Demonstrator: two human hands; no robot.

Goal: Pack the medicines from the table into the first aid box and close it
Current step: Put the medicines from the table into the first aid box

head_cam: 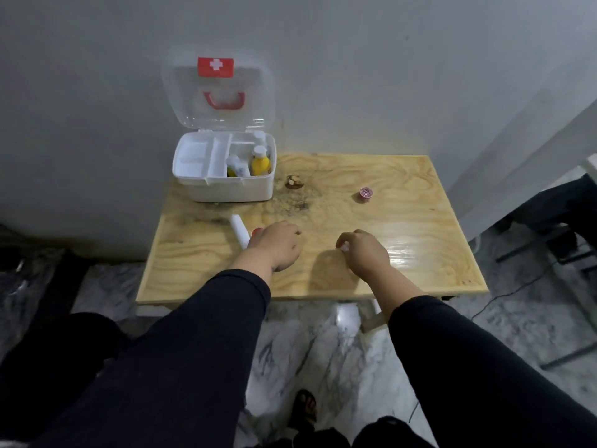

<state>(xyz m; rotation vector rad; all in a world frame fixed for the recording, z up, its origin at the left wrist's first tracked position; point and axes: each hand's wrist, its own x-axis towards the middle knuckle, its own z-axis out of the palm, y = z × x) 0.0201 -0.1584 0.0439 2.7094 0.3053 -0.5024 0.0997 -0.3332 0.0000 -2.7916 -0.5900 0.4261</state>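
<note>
The white first aid box [223, 189] stands at the table's far left corner, its clear lid [218, 92] up against the wall. Inside its right compartment are a yellow bottle [260, 163] and a white bottle [238, 166]. My left hand [277, 244] rests curled on the table beside a white tube [238, 230]; something red [256, 232] shows at its fingers. Whether it grips the tube is hidden. My right hand [363, 250] is closed on a small white item [345, 247]. A small pink container [366, 193] sits alone at the far right.
The wooden table [403, 237] stands against a grey wall. A brown lump [294, 182] and dark stains lie right of the box. Marble floor lies below, with a dark chair [555, 218] at the right and my sandalled foot [305, 405] underneath.
</note>
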